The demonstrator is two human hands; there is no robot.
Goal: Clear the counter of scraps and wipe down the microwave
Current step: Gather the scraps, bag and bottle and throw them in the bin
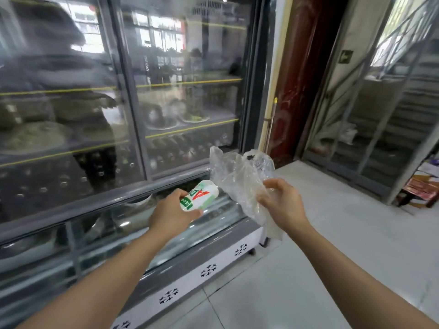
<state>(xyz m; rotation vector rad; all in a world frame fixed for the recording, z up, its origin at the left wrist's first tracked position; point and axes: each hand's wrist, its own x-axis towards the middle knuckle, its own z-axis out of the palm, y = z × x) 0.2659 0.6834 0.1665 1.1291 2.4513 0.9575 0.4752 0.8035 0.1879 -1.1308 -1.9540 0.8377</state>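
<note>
Bottle (200,196) clasped in the left hand (172,216) points its long axis up-right toward the plastic bag (240,184) pinched by the right hand (282,203), just beside it.

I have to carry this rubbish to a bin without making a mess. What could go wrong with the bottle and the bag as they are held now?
The left hand holds the bottle tilted on its side; if it is open or not empty, it may drip on the floor. The right hand pinches only a bunch of the plastic bag, so it could slip loose.
</note>
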